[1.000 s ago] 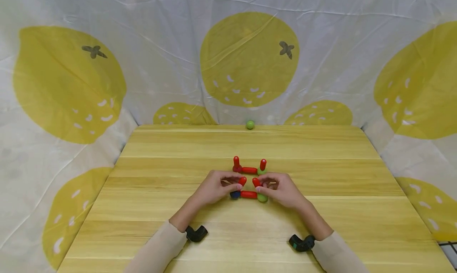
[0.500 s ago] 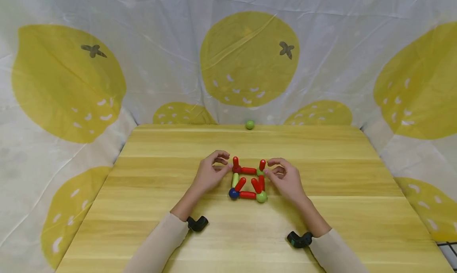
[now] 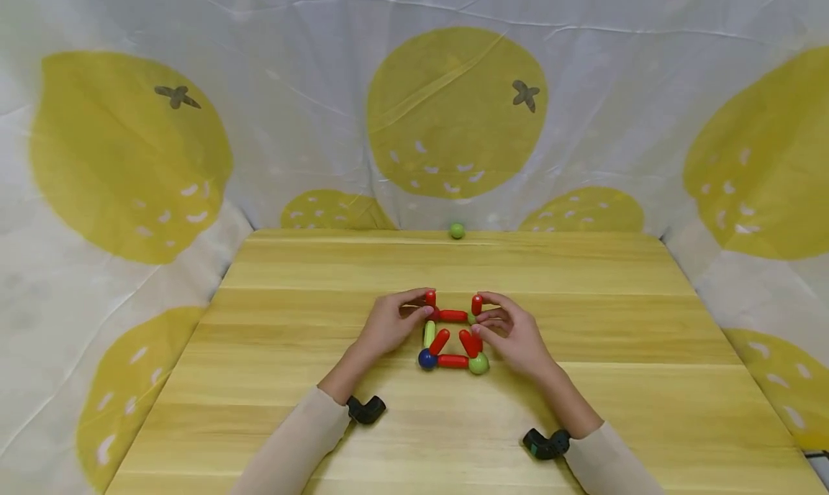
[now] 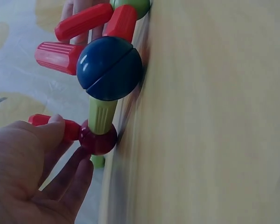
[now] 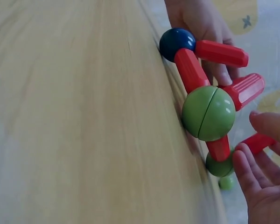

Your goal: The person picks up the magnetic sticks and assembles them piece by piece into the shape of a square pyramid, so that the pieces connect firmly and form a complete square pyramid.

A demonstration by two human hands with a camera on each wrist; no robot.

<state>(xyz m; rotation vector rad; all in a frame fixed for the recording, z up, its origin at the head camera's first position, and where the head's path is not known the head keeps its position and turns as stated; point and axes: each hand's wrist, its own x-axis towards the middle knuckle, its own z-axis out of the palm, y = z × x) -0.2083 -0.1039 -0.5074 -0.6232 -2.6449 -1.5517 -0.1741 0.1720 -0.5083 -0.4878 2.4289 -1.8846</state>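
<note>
A square frame of magnetic rods and balls lies on the table. Its near corners are a blue ball (image 3: 427,359) and a green ball (image 3: 478,363); a dark red ball (image 4: 98,140) and another green ball (image 5: 218,164) form the far ones. A yellow-green rod (image 3: 429,333) makes the left side, red rods the others. From each corner rises a red rod, the near two leaning inward. My left hand (image 3: 388,324) pinches the far-left upright red rod (image 4: 71,129). Beside the far-right upright red rod (image 3: 476,305), my right hand (image 3: 518,333) touches with its fingers, thumb apart.
A loose green ball (image 3: 457,230) sits at the table's back edge, before a lemon-print cloth (image 3: 324,121). Wooden tabletop (image 3: 447,437) extends around the frame. Black wrist devices (image 3: 366,410) sit at both cuffs.
Both hands have let go of the near leaning red rods and moved to the far corners. The left has taken hold of its upright rod; the right has closed in on the other.
</note>
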